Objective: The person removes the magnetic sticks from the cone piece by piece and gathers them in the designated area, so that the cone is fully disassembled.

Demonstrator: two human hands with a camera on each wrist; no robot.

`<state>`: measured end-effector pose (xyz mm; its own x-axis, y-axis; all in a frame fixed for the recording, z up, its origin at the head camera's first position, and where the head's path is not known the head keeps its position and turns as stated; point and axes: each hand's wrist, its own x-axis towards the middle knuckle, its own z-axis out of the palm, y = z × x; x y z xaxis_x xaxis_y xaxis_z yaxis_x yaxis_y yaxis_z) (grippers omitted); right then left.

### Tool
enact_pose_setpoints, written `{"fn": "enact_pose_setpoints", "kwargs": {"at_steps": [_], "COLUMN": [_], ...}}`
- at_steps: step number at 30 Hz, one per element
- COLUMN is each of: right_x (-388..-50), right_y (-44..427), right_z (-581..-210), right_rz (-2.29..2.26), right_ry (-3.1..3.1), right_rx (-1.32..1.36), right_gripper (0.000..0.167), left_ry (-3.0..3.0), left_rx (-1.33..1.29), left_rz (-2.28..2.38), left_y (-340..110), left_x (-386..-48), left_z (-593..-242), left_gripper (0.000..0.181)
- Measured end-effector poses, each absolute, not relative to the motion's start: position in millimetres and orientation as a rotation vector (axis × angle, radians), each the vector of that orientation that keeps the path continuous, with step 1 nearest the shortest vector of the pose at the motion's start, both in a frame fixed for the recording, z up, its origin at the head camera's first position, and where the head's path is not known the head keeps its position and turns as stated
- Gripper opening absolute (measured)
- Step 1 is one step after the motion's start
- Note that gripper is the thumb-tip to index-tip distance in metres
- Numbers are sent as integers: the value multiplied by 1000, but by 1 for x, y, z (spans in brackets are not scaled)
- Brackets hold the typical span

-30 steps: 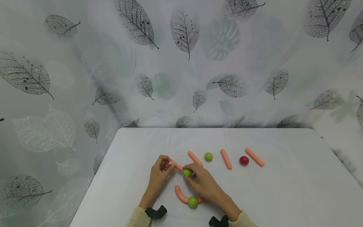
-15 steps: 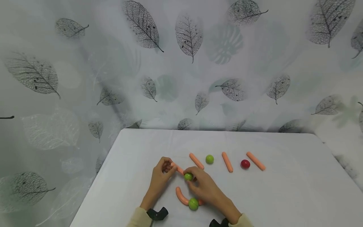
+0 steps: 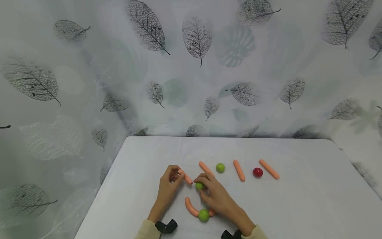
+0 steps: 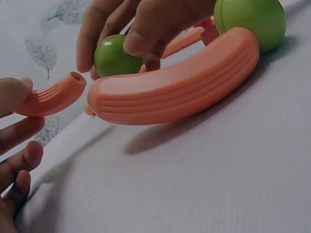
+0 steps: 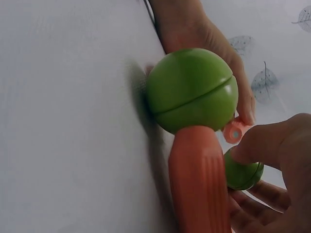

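My left hand (image 3: 167, 186) pinches one end of an orange ribbed toy rod (image 3: 186, 178). The rod's free end, with a small round socket in the left wrist view, points at my right hand (image 3: 218, 195). That hand holds a green ball (image 3: 199, 186) between thumb and fingers. A narrow gap separates rod and ball. Closer to me, a curved orange rod (image 3: 191, 207) touches a second green ball (image 3: 204, 215) on the table. Another orange rod (image 3: 212, 212) meets this ball on its right, partly hidden by my right hand. A seam runs round the second ball (image 5: 192, 90).
Beyond my hands lie three straight orange rods, one (image 3: 206, 168) partly behind my right hand, one (image 3: 239, 170) in the middle and one (image 3: 269, 169) at right. A green ball (image 3: 220, 168) and a red ball (image 3: 258, 172) lie among them on the white table (image 3: 310, 199).
The held rod's free end and the held green ball looked touching or nearly so earlier; now a gap shows between them. The right hand has shifted slightly right. The pieces on the table stay put.
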<state>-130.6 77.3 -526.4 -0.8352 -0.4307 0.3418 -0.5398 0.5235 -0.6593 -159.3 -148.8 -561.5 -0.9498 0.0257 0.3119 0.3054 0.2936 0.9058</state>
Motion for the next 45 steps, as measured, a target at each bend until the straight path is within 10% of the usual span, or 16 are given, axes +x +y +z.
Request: {"fn": "enact_pose_setpoints", "kwargs": {"at_steps": [45], "right_x": [-183], "right_y": [68], "right_z": [-516], "right_rz": [681], "right_ry": [-2751], "right_rx": [854], "right_gripper": [37], "left_ry": [-2772], "left_rx": [-40], "left_rz": [-870], "left_y": [-123], "left_x": [-177], "left_z": [-533], "left_gripper": [21]}}
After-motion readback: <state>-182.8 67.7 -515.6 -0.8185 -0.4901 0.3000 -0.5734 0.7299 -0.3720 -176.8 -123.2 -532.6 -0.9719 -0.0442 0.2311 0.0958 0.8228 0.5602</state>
